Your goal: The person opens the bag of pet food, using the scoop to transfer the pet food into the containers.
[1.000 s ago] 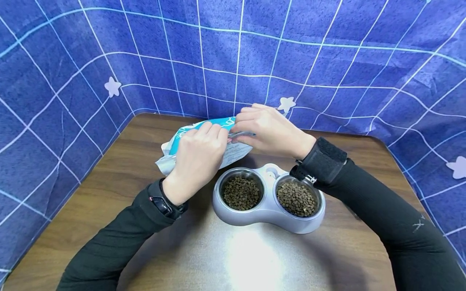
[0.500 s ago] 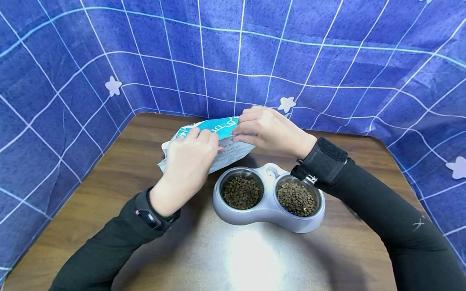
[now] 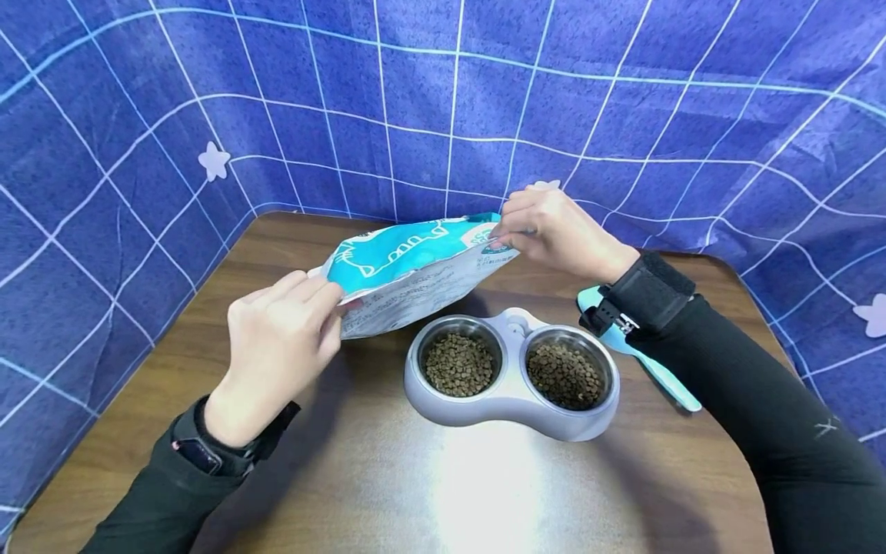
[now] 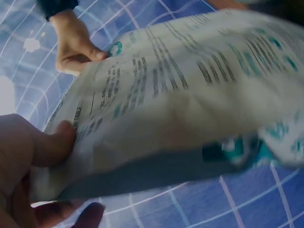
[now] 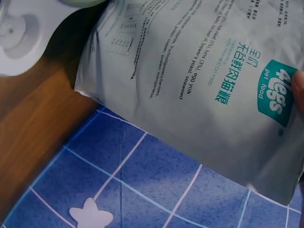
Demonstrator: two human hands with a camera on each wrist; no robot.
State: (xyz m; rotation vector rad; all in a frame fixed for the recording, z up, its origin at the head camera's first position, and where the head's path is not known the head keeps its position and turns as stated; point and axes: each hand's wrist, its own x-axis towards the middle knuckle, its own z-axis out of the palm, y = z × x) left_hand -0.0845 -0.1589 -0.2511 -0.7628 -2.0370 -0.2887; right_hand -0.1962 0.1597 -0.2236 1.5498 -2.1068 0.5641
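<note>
A pet food bag (image 3: 401,285), teal on one face and silvery with print on the other, is stretched between both hands behind the bowls. My left hand (image 3: 284,335) pinches its left end, with the thumb (image 4: 59,147) pressed on the printed face in the left wrist view. At the other end, my right hand (image 3: 561,231) pinches the bag's edge between thumb and fingers. The right wrist view shows a "4legs pet food" label (image 5: 276,93) on the silvery face. In front stands a grey double feeder (image 3: 512,415) with two metal bowls holding brown kibble (image 3: 457,365).
A light teal spoon (image 3: 667,382) lies on the wooden table (image 3: 374,477) right of the feeder, partly hidden by the right wrist strap. Blue grid-patterned cloth (image 3: 415,100) with pale stars surrounds the table's back and sides.
My hands have moved apart along the bag, the left toward the lower left, the right toward the right. More of the bag shows, pulled straighter, and the spoon has come into sight.
</note>
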